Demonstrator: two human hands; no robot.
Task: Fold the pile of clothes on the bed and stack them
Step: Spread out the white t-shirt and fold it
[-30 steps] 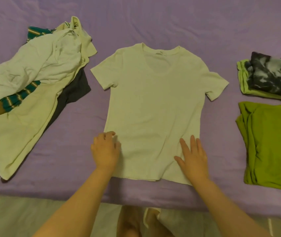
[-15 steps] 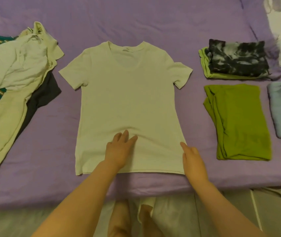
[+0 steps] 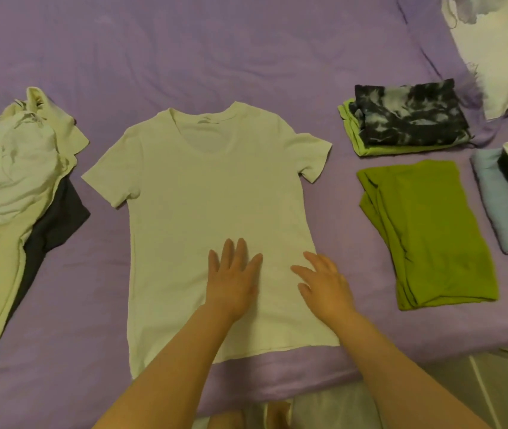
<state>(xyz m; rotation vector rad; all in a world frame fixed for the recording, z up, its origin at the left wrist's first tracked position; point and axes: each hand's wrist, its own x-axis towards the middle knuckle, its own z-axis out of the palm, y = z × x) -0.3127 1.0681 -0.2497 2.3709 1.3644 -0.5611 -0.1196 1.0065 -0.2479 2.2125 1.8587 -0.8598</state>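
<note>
Purple bedding covers the bed (image 3: 246, 57) ahead of me and carries everything. Far off my left hand (image 3: 234, 280) lies the unfolded pile of clothes (image 3: 14, 181), a crumpled heap of pale, dark and striped cloth. Off my right hand (image 3: 323, 283) sit the folded ones: a green piece (image 3: 426, 233) nearest, a tie-dye piece (image 3: 407, 116) beyond it, a blue-and-dark stack (image 3: 500, 205) further out. Between them the white T-shirt (image 3: 209, 193) lies flat, collar away from me, hem toward me, long axis running straight out from my wrists. Both hands rest palm-down with fingers spread on its lower half, the left near the middle, the right just inside the right edge. I judge the right side is closest for a first fold.
</note>
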